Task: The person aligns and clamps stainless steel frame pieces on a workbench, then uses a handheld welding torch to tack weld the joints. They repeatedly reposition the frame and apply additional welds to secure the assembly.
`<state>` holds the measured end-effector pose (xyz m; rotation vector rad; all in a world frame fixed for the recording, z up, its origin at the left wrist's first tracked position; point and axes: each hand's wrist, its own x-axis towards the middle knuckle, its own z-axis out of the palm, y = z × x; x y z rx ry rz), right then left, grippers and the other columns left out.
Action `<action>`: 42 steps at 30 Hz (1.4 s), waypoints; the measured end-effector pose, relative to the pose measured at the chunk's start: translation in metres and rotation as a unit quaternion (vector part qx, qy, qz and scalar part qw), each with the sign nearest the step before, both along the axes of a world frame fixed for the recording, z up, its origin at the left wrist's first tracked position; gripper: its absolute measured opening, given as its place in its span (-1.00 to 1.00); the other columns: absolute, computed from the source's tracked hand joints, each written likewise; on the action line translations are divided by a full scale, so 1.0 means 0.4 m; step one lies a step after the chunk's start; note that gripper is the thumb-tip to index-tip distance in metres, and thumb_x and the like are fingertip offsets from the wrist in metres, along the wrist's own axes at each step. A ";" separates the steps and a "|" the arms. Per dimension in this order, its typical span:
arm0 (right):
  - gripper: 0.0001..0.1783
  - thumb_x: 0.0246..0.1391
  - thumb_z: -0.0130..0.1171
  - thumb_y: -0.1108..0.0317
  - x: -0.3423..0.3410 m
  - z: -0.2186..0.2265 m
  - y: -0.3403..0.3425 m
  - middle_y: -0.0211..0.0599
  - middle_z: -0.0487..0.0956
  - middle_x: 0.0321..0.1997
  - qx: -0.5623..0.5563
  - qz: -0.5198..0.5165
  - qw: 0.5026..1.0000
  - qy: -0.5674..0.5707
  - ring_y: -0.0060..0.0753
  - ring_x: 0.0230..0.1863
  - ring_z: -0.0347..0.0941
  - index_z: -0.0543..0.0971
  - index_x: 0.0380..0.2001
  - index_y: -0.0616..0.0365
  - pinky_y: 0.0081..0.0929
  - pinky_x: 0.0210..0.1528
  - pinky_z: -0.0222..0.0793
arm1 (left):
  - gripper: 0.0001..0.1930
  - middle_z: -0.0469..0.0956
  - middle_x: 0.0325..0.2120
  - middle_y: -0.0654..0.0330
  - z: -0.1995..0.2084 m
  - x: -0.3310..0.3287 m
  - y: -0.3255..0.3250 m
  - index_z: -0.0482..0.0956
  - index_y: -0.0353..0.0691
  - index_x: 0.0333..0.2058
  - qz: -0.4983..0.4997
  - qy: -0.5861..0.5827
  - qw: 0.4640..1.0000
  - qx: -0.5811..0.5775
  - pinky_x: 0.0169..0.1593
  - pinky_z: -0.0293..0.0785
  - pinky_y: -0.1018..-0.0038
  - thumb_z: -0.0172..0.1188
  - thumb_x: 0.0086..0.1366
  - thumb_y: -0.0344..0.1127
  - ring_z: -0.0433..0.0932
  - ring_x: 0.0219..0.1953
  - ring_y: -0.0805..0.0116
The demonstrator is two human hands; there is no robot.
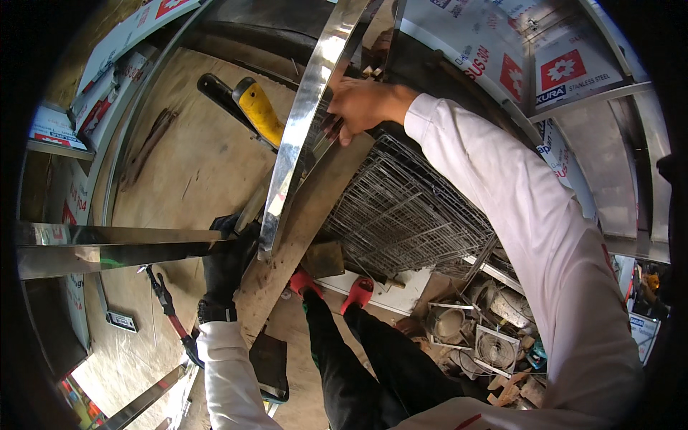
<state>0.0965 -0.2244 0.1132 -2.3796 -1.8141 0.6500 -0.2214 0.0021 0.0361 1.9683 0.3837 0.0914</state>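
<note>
A long, shiny steel profile [295, 136] slants across the wooden workbench [201, 136], its near end at the bench edge. My right hand [365, 102], bare, is closed on its right side toward the far end; the fingertips are partly hidden. My left hand [231, 254], in a black glove, is closed where a second steel bar [136, 247] comes in from the left, beside the near end of the first profile. Its fingers are partly hidden. Beyond the profile lies a tool with a yellow handle [258, 111] and a black part.
A stack of wire grids [408, 197] leans right of the bench, with cluttered metal parts [494, 351] below. Film-covered steel panels [559, 68] stand at the far right. A red-and-black tool [168, 304] and a small square [120, 320] lie on the left.
</note>
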 end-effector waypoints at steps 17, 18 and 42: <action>-0.29 -0.19 0.58 0.11 0.095 0.008 -0.030 -0.08 0.63 0.05 -0.042 -0.046 0.998 0.005 0.04 0.18 0.52 0.61 0.07 0.12 -0.12 0.21 0.44 | -0.65 0.57 -0.20 0.10 -0.015 -0.008 -0.018 0.64 -0.33 -0.06 0.070 0.009 0.996 -0.059 -0.11 0.52 0.34 0.48 0.22 -0.35 0.59 -0.19 0.25; -0.26 -0.23 0.59 0.11 0.095 0.005 -0.047 -0.13 0.63 0.04 -0.032 -0.035 0.998 -0.038 0.01 0.18 0.52 0.60 0.07 0.10 -0.12 0.24 0.40 | -0.65 0.57 -0.20 0.10 -0.020 -0.012 -0.020 0.64 -0.33 -0.06 0.088 0.028 0.990 -0.105 -0.12 0.52 0.34 0.49 0.21 -0.36 0.59 -0.20 0.26; -0.55 -0.10 0.36 0.35 0.028 -0.025 -0.002 -0.31 0.45 0.10 -0.018 0.022 0.991 -0.132 -0.25 0.30 0.33 0.52 -0.07 -0.08 -0.03 0.44 0.06 | -0.77 0.60 -0.21 0.06 0.023 0.017 -0.012 0.62 -0.21 -0.19 -0.011 0.003 0.993 0.116 -0.07 0.51 0.21 0.43 0.20 -0.34 0.58 -0.16 -0.01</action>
